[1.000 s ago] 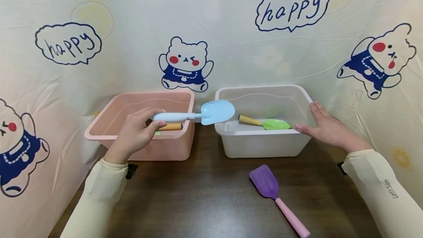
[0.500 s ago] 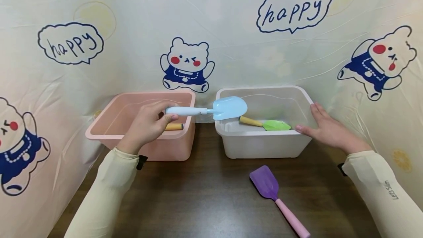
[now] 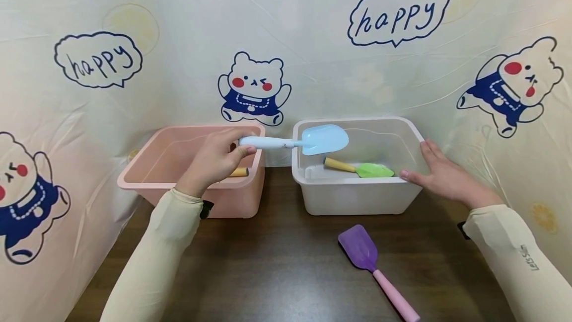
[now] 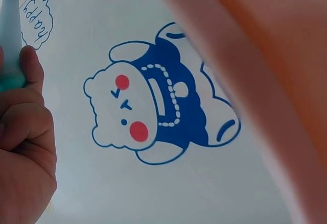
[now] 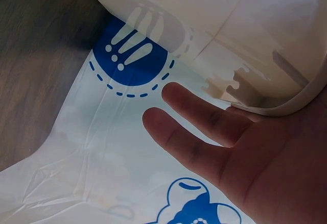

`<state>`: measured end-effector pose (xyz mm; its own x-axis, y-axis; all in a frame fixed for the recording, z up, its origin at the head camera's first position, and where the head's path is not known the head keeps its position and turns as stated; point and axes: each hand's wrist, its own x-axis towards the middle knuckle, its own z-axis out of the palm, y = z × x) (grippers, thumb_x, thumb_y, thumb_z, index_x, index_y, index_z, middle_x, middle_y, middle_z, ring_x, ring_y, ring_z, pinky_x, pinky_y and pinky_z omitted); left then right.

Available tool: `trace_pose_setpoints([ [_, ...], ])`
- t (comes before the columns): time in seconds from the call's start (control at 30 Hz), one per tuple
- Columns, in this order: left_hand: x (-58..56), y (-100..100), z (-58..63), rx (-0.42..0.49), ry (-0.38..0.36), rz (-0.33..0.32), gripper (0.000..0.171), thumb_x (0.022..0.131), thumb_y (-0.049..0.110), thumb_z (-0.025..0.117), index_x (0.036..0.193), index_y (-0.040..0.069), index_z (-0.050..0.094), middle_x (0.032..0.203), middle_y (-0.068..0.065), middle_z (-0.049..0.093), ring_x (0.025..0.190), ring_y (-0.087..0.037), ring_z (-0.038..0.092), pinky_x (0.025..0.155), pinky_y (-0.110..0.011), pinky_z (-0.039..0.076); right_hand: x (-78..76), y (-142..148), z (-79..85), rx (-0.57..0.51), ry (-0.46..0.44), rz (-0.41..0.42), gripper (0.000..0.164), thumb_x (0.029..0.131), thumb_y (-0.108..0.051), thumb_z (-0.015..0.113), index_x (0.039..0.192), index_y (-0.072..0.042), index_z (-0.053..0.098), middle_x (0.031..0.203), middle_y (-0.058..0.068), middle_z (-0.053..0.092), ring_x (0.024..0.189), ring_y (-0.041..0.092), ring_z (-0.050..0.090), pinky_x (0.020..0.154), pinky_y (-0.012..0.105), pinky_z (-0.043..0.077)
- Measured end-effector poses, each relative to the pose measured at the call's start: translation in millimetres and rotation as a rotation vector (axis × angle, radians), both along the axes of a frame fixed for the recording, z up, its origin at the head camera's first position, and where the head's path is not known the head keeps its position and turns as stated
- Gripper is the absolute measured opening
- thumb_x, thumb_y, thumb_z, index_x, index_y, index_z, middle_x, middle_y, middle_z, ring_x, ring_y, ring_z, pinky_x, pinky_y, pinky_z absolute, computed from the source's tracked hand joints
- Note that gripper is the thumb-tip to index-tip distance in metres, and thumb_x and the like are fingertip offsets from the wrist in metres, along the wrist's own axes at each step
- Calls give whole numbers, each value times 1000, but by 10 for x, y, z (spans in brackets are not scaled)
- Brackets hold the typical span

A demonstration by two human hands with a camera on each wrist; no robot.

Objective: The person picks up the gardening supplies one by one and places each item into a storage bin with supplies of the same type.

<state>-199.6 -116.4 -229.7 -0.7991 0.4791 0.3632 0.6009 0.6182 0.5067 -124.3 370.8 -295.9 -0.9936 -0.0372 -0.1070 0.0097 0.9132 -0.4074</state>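
Observation:
My left hand [image 3: 217, 157] grips the pale handle of a light-blue toy trowel [image 3: 325, 139], also partly visible in the left wrist view. The trowel is held level, its blade over the left part of the white bin [image 3: 353, 195]. Below the hand, the pink bin [image 3: 228, 200] contains something with a yellow handle [image 3: 240, 172], mostly hidden. A green trowel [image 3: 375, 170] with a yellow handle lies inside the white bin. My right hand [image 3: 447, 175] rests at that bin's right corner, thumb over the rim. Straight fingers [image 5: 186, 145] lie along the outside in the right wrist view.
On the brown table [image 3: 268, 272], in front of the white bin, lies a purple shovel [image 3: 359, 247] with a pink handle. The bins stand side by side with a gap between them. Behind them hangs a printed cloth [image 3: 313, 78] with bears, which also covers both sides.
My left hand has carried the blue trowel right and slightly up, so its blade has moved from the white bin's left edge to over that bin. The right hand stays at the rim.

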Motion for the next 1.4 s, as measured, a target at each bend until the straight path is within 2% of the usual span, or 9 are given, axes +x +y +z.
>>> trace_pose_setpoints([
  [0.17,-51,82,33,32,7,-45,25,95,18,73,119,13,71,101,-2,68,74,-24,53,62,-38,45,4,-6,-7,-6,4,3,116,93,-67,56,156,5,-11,160,32,-16,143,59,-1,105,77,13],
  [0.27,-77,130,44,45,3,-57,22,95,19,72,116,12,71,98,-3,67,76,-24,54,64,-38,45,1,-3,-16,-12,13,9,115,94,-64,58,156,5,-11,160,32,-16,144,58,-2,106,76,13],
  [0.4,-98,195,61,48,-8,-69,21,97,21,71,115,10,71,92,-4,66,71,-25,53,62,-38,43,3,7,-25,-15,19,11,116,94,-65,58,155,6,-11,160,33,-16,144,58,-2,107,76,13],
  [0.57,-133,272,70,61,-27,-82,19,97,19,70,114,9,71,93,-6,66,67,-27,52,59,-37,44,9,8,-22,-10,19,3,118,93,-67,57,155,6,-11,160,33,-15,143,60,0,106,77,13],
  [0.77,-167,333,71,83,-60,-88,16,97,19,70,111,11,72,97,-5,67,71,-25,54,62,-38,47,12,1,-21,0,11,-5,119,92,-69,56,156,5,-12,160,33,-14,142,61,1,104,78,15],
  [0.9,-192,367,72,83,-77,-83,18,97,21,71,112,13,72,99,-5,68,73,-26,55,58,-39,48,16,0,-25,4,7,-9,119,92,-70,56,156,4,-12,160,33,-14,142,62,3,103,79,15],
  [1.13,-246,452,68,51,-79,-69,22,98,26,69,116,12,72,102,-4,69,83,-26,55,68,-39,48,17,-6,-12,0,6,-11,120,91,-70,57,156,4,-12,160,33,-15,142,62,2,103,79,15],
  [1.4,-288,534,56,47,-121,-66,22,98,27,68,116,13,71,97,-5,66,75,-28,54,62,-37,46,13,-9,-16,-10,5,-8,120,91,-69,57,156,4,-13,160,32,-17,143,60,-1,104,78,15],
])
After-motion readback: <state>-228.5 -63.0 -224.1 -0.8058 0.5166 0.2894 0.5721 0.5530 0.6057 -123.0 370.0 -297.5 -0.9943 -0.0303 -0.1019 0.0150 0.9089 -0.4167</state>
